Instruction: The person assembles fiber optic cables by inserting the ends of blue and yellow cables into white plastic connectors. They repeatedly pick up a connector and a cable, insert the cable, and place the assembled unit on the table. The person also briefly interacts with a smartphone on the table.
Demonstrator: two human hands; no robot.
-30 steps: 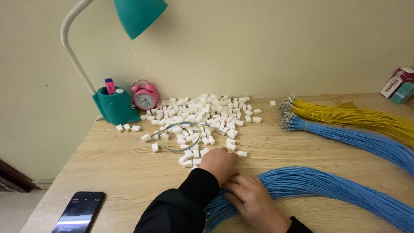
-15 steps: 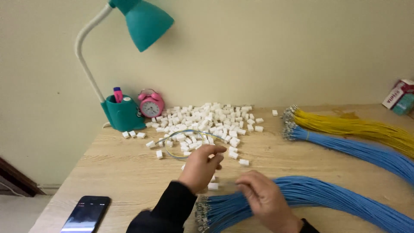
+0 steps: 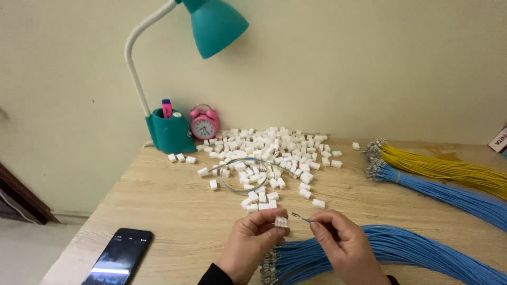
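The left hand (image 3: 252, 244) pinches a small white connector housing (image 3: 281, 221) between thumb and fingertips, held above the wooden table (image 3: 174, 221) near its front edge. The right hand (image 3: 343, 243) grips one blue wire (image 3: 300, 217) by its end; the metal tip points toward the housing and sits just beside it, not visibly inserted.

Open room: the bare tabletop lies to the left of the hands, between them and the left table edge. A black phone (image 3: 120, 257) lies there, close to the front-left corner.

Directly under and to the right of the hands lies a bundle of blue wires (image 3: 401, 250), reaching to the right edge of view. A second blue bundle (image 3: 443, 192) and a yellow bundle (image 3: 443, 168) lie farther back on the right, side by side.

A pile of white housings (image 3: 266, 155) covers the table centre behind the hands, with a loose loop of wire (image 3: 248, 171) lying on it.

At the back left, a teal desk lamp (image 3: 214, 24) rises from a teal holder base (image 3: 170, 132) containing a pink marker (image 3: 167, 108). A pink alarm clock (image 3: 204, 124) stands just beside it against the wall.
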